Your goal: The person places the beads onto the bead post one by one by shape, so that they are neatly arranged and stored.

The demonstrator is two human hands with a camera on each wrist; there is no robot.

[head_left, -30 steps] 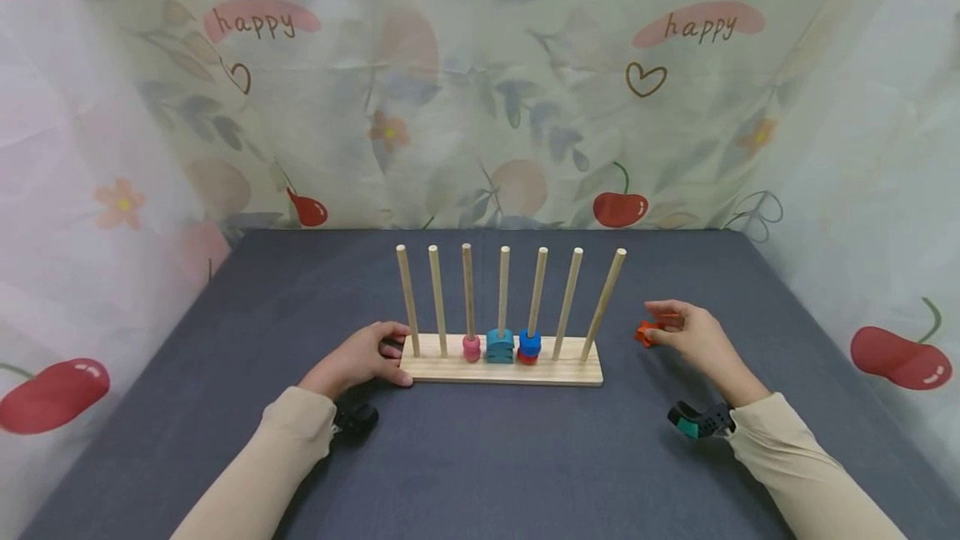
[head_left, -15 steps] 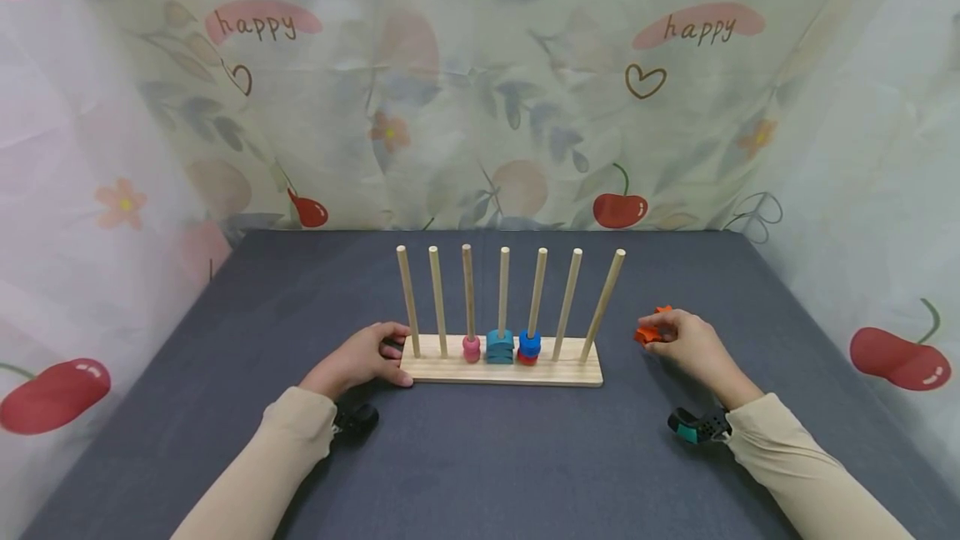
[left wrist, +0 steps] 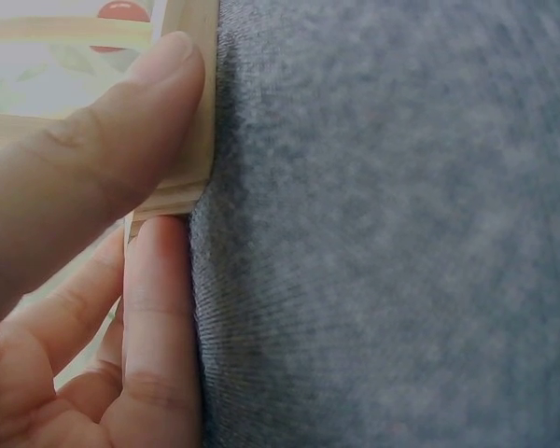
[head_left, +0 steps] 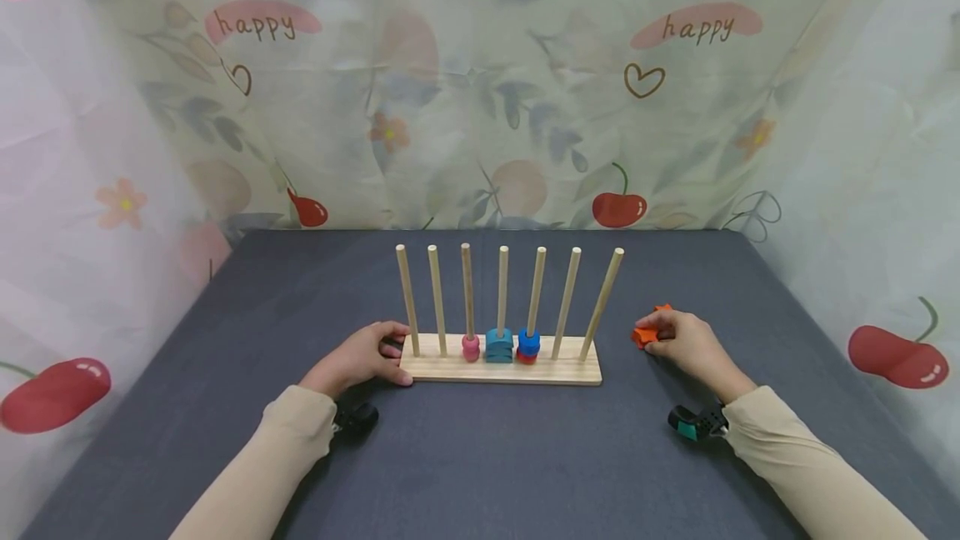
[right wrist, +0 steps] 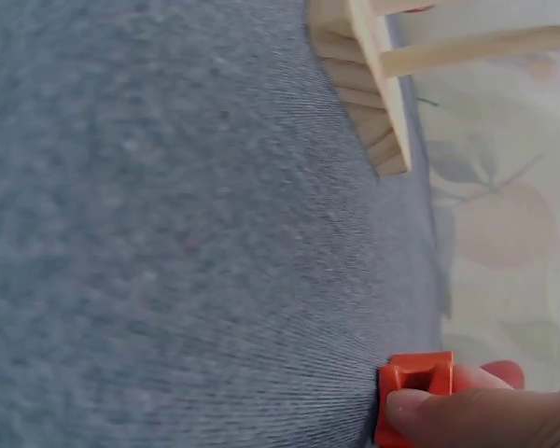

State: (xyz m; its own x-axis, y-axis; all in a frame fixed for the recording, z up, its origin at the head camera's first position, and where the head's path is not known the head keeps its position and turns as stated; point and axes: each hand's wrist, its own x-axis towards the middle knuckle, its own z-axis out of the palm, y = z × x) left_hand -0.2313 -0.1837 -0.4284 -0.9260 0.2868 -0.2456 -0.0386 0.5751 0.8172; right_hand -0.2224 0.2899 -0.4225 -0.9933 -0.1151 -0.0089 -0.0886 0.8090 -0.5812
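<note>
A wooden peg rack (head_left: 442, 369) with several upright dowels stands mid-table. My left hand (head_left: 356, 359) grips its left end, the thumb (left wrist: 173, 70) on the base's front and a finger against the end, as the left wrist view shows. Threaded on the dowels are pink beads (head_left: 471, 348), teal blocks (head_left: 499, 347), and blue beads (head_left: 528, 342) over a red one (head_left: 527, 359). Right of the rack, my right hand (head_left: 690, 348) pinches an orange block (right wrist: 415, 369) at the tabletop. More orange (head_left: 663, 307) shows behind the fingers; whether it is a separate piece I cannot tell.
Dark grey cloth (head_left: 495, 457) covers the table. A printed curtain (head_left: 480, 107) hangs along the back edge and both sides. The dowels (head_left: 603, 302) rise tall from the rack. Each wrist wears a dark strap, the right one (head_left: 697, 423) with a teal patch.
My right hand has lowered its fingers and closed them on the orange block, then shifted very slightly left. The left hand and the rack stay in place.
</note>
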